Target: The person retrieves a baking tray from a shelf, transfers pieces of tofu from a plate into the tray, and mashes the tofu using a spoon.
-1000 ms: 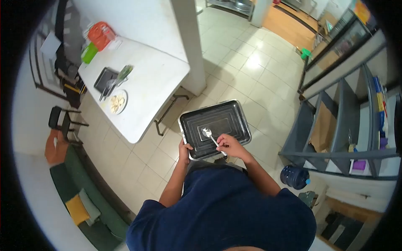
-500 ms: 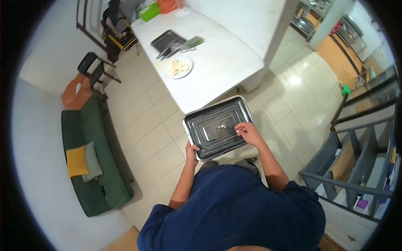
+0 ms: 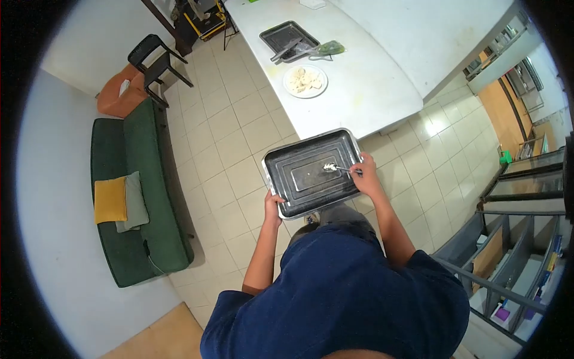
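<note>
A dark rectangular baking tray (image 3: 305, 197) is held in front of my body, over the floor. At its near left corner my left hand (image 3: 273, 206) is closed on the rim, thumb on top. My right hand (image 3: 365, 174), at the tray's right side, pinches the handle of a metal spoon (image 3: 343, 169). The spoon's bowl is over the tray's middle and carries a white substance (image 3: 329, 167).
Just beyond the tray stands a white table (image 3: 382, 102) with a plate (image 3: 305, 94) of pale pieces, another dark tray (image 3: 287, 36) and a green bundle (image 3: 332, 48). A green sofa (image 3: 149, 197) is left, grey shelves (image 3: 457, 239) right.
The view has turned and the white table is now closer, just beyond the tray. The spoon, earlier slanting towards me, now points left across the tray. Both hands keep their hold.
</note>
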Demonstrator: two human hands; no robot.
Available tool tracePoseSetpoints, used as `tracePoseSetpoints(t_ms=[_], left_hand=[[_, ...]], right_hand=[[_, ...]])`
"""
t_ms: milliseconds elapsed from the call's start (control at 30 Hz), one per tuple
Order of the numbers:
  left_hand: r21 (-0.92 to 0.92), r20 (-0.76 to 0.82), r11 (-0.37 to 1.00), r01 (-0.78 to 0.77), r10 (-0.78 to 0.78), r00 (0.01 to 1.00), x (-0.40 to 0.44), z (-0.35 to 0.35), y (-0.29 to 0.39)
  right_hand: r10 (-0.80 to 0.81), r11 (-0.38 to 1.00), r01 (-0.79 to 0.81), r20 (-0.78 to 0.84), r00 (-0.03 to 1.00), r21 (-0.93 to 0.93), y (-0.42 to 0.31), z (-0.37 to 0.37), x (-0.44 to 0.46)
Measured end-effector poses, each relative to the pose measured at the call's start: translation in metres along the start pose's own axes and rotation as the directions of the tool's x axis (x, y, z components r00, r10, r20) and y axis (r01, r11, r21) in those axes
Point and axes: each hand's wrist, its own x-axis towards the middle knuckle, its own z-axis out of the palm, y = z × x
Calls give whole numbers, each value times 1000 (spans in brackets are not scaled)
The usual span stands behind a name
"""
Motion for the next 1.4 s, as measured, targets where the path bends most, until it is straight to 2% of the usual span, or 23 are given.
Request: tracePoseSetpoints(t_ms=[200, 267, 367, 433, 533, 567, 667, 767, 900, 1000, 1067, 1167, 1233, 1333, 1400], left_hand=[[-3, 59, 1000, 9, -9, 998, 55, 21, 26], [82, 67, 997, 9, -14, 998, 78, 26, 39], [227, 83, 974, -19, 0, 997, 116, 44, 64], [302, 118, 951, -64, 29, 993, 146, 50, 70], [349, 164, 905, -244, 197, 967, 189, 68, 71], [491, 177, 830, -265, 202, 963, 201, 71, 72], [623, 259, 717, -315, 190, 947, 224, 90, 79], [656, 368, 650, -384, 169, 914, 256, 108, 72], [666, 489, 582, -468, 134, 862, 297, 126, 63], [748, 525, 466, -472, 20, 851, 342, 125, 42], [772, 585, 349, -532, -62, 808, 345, 139, 56], [776, 630, 241, -583, -230, 742, 375, 151, 67], [776, 626, 171, -607, -322, 710, 394, 154, 75], [740, 649, 150, -656, -415, 637, 415, 163, 88], [696, 692, 210, -687, -454, 561, 431, 164, 87]], right_hand=[[163, 982, -171, 100, 982, 83, 12, 0, 57], [239, 956, -263, 174, 955, 128, 4, -3, 82], [157, 987, -157, -8, 988, 29, 32, 20, 106], [246, 969, -247, 48, 968, 26, 27, 16, 122], [315, 948, -316, 40, 948, 33, 34, 13, 134], [329, 943, -329, 21, 944, 43, 38, 15, 136], [319, 948, -316, -123, 940, 41, 72, 27, 132], [491, 866, -477, -84, 867, 148, 60, 8, 131], [595, 803, -585, -171, 785, 113, 72, 13, 120], [581, 809, -575, -319, 749, 124, 80, 26, 111], [553, 815, -573, -406, 727, 83, 76, 36, 103], [652, 749, -630, -399, 644, 206, 61, 42, 108], [698, 711, -629, -426, 576, 315, 82, 67, 105], [722, 689, -591, -469, 510, 419, 68, 80, 110], [702, 704, -583, -523, 485, 404, 62, 88, 113]])
